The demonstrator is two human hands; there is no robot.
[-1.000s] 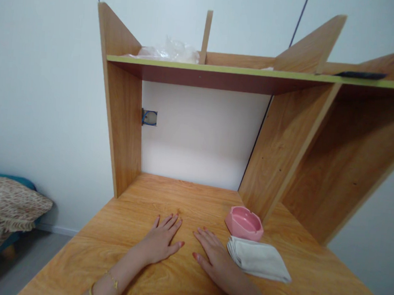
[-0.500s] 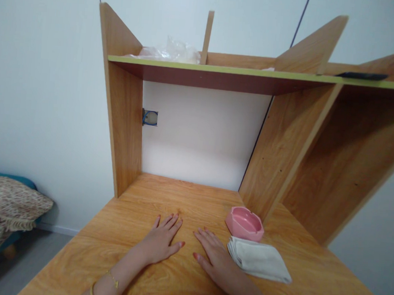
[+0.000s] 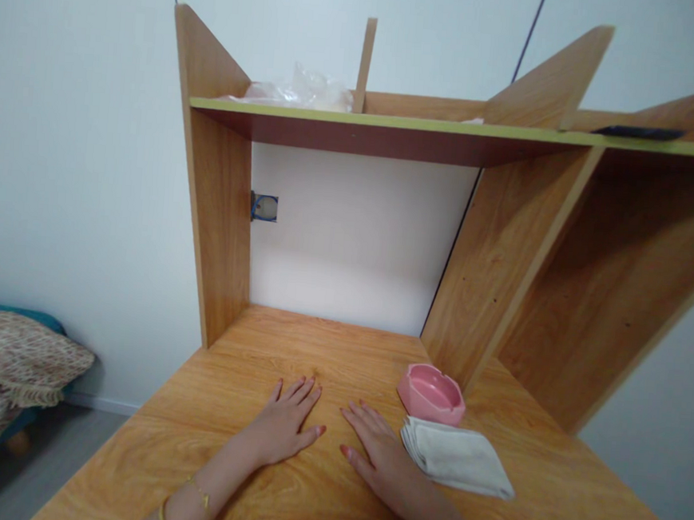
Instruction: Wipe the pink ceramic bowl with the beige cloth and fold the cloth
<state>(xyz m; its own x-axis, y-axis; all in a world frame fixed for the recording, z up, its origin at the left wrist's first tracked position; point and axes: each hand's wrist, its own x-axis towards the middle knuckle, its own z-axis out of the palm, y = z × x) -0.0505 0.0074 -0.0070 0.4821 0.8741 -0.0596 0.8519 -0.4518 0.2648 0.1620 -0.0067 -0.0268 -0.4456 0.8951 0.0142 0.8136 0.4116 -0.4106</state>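
Observation:
My left hand (image 3: 283, 427) lies flat on the wooden desk (image 3: 191, 408), palm down, fingers stretched out and holding nothing. To its right my right hand (image 3: 380, 455) also rests palm down with its fingers out and nothing in them. Just right of my right hand is a folded pale grey cloth (image 3: 457, 457), close to the hand's outer edge. Behind the cloth sits a pink angular ashtray (image 3: 431, 395), with no contents visible in it.
A wooden shelf unit (image 3: 223, 226) rises at the desk's back. Its upper shelf bears a clear plastic bag (image 3: 306, 90) and a flat dark object (image 3: 638, 132). An open wall socket box (image 3: 265, 208) shows wires. At far left stands a blue seat with a patterned cover (image 3: 12, 354).

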